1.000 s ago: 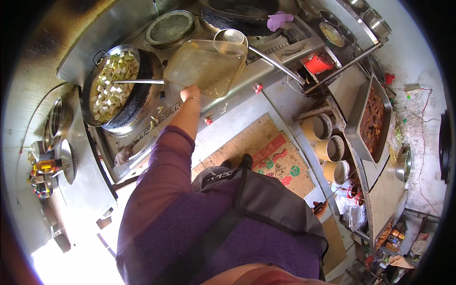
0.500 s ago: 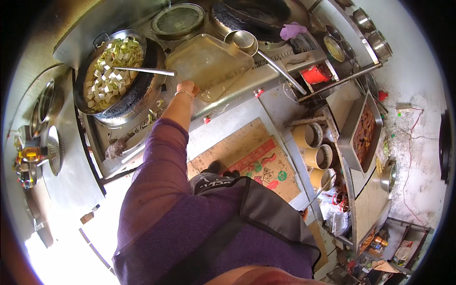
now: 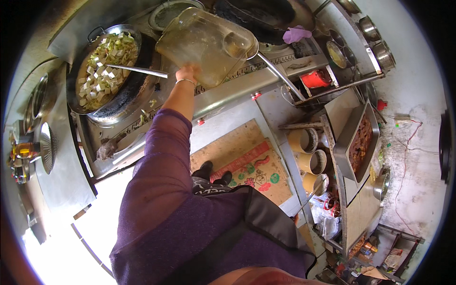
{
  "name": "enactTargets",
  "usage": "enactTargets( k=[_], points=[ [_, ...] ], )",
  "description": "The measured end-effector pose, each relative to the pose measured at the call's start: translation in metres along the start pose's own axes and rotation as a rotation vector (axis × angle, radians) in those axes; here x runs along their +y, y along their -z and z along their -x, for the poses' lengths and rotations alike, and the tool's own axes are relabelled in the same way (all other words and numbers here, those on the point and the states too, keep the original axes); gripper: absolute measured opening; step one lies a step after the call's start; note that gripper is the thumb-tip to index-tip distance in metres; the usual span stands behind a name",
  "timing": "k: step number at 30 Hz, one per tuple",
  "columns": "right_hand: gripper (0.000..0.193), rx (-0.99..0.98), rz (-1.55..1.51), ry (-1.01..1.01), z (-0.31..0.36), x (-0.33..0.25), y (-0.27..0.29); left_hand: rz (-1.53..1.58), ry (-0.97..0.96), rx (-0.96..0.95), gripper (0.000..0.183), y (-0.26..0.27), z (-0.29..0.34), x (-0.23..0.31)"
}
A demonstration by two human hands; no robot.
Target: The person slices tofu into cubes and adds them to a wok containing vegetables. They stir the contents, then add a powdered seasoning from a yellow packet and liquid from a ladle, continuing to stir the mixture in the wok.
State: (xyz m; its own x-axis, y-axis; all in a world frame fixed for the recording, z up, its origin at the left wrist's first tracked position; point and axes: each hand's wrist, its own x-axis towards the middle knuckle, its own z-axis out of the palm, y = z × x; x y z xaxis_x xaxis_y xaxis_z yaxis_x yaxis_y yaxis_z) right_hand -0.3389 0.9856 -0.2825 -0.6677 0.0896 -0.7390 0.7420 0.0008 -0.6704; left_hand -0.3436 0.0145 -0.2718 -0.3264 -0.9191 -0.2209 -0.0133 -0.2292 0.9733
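Note:
My left hand (image 3: 189, 72) is closed on the near edge of a clear, yellowish plastic tray (image 3: 199, 40). The tray is tilted above the stove, and the bowl of a ladle (image 3: 278, 71) shows through its right end. To the left of my hand, a wok (image 3: 78, 102) holds white tofu cubes (image 3: 102, 80) and shredded pale green vegetable in brownish liquid. A metal utensil handle (image 3: 137, 70) slants out of this food and ends close to my hand; its working end is buried. My right hand is not in view.
A large dark wok (image 3: 256, 19) stands at the back right, with a purple cloth (image 3: 297, 34) on its near side. A round lid (image 3: 164, 16) lies partly behind the tray. Shelves on the right bear a deep steel pan (image 3: 339, 147) and several yellowish cylindrical containers (image 3: 304, 163).
My left hand has lifted the plastic tray off the stove, moving it up and away, so it covers part of the round lid and the ladle's bowl. The view has shifted slightly.

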Motion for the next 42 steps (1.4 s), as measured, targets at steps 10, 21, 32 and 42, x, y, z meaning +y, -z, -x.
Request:
enactTargets(
  k=[10, 21, 32, 42],
  points=[
    [0.073, -0.029, 0.425, 0.756, 0.084, -0.003, -0.057, 0.688, 0.313, -0.128, 0.02, -0.076, 0.093, 0.137],
    [0.082, 0.026, 0.303, 0.784, 0.157, -0.023, -0.097, 1.539, 0.274, -0.556, 0.022, -0.12, 0.096, 0.181],
    [0.069, 0.078, -0.033, 0.788, 0.287, -0.006, -0.067, 1.114, 0.261, -1.124, 0.023, -0.134, 0.188, 0.158],
    [0.072, 0.558, 0.176, 0.4, 0.375, 0.077, 0.099, -0.042, 0.337, -1.038, 0.03, -0.24, 0.439, 0.093]
  ],
)
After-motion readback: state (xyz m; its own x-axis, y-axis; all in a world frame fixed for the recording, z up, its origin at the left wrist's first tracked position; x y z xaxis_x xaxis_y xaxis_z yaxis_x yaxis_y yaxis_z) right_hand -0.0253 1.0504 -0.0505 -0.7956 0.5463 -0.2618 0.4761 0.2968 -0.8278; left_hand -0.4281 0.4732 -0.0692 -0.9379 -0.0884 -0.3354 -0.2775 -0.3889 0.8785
